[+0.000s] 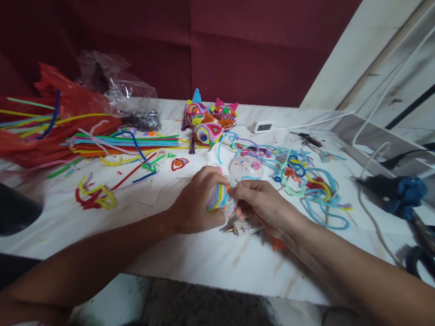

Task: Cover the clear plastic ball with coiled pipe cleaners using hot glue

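Note:
My left hand (196,201) is wrapped around a striped ball (218,197) with curved bands of yellow, purple and blue pipe cleaner on it. Against the ball's right side, my right hand (257,200) has its fingers pinched together; what lies between them is too small to make out. Part of the ball is hidden by both hands. Just below them lies a whitish object with a pointed metal tip (229,230), partly covered by the right hand. Behind the hands sits a clear rounded plastic piece (246,167) with coloured bits.
Three decorated craft heads (206,132) stand at the back beside a small digital display (262,127). Bundled pipe cleaners (129,141) and a red plastic bag (69,93) lie left. Tangled pipe cleaners (313,184) spread right, with scissors (425,257) near the right edge.

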A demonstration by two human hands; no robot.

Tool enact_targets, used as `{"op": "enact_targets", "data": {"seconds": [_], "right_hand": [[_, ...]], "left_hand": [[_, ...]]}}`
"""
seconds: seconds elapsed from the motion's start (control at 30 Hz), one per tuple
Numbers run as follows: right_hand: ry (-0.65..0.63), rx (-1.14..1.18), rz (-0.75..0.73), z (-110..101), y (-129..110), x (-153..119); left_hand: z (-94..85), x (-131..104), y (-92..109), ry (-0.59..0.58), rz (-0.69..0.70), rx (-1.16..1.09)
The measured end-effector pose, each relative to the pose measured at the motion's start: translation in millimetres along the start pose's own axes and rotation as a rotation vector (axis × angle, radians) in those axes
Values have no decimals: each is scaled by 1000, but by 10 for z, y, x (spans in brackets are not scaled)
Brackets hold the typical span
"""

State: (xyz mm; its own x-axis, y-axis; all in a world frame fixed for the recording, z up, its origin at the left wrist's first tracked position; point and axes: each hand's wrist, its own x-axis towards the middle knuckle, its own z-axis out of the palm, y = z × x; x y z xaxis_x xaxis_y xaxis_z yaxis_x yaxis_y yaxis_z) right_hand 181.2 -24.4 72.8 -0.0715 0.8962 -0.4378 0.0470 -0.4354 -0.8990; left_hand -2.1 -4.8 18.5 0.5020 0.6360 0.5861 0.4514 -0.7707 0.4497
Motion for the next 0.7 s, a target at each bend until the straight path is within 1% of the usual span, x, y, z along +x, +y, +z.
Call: {"op": "enact_targets", "data": {"seconds": [0.2, 0.33, 0.5, 0.7], "right_hand": [[-11, 0, -17, 27, -2, -8], [-21, 3, -12, 6, 9, 4], [-21, 18, -19, -14, 23, 7], [-7, 10, -43, 15, 32, 24]], "left_hand": [[-9, 1, -5, -11, -24, 11], [3, -2, -19, -4, -13, -1], [-3, -2, -1, -25, -32, -7], [-12, 7, 11, 2, -18, -15]]}}
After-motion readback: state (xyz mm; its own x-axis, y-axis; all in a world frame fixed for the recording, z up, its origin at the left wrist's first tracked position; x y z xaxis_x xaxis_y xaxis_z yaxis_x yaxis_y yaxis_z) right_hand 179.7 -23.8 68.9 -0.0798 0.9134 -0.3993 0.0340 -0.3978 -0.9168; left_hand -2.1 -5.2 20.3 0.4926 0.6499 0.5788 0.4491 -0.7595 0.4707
